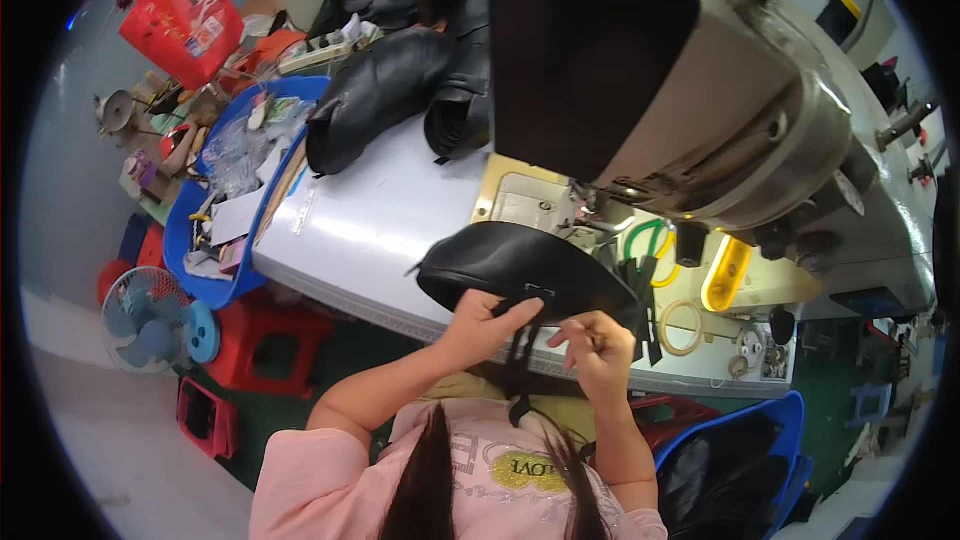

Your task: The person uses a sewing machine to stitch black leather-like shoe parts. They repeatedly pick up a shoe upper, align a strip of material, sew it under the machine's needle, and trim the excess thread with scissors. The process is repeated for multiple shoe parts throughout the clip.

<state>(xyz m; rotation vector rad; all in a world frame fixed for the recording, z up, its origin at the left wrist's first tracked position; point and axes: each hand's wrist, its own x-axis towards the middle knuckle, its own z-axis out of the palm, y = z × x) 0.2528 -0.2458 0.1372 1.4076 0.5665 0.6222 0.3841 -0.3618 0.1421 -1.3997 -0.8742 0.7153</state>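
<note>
A rounded black leather-like piece [510, 265] lies at the front edge of the sewing machine's table, with a small stitched rectangle near its lower edge. My left hand [485, 327] is closed on that edge, thumb and fingers pinching it beside the stitching. Narrow black straps [518, 358] hang down from there toward my lap. To the right, my right hand [598, 345] is closed, fingertips curled together just off the piece; what they hold, if anything, is too small to make out. The large sewing machine [680, 130] stands beyond, its needle area behind the piece.
Rolled black pieces [385, 90] lie on the white table [350, 240] at the back. A blue bin [180, 230] with scraps stands at left, near a fan [148, 325] and a red stool [265, 345]. Another blue bin [797, 430] with black pieces is at lower right. Black strips [652, 325] lie rightward.
</note>
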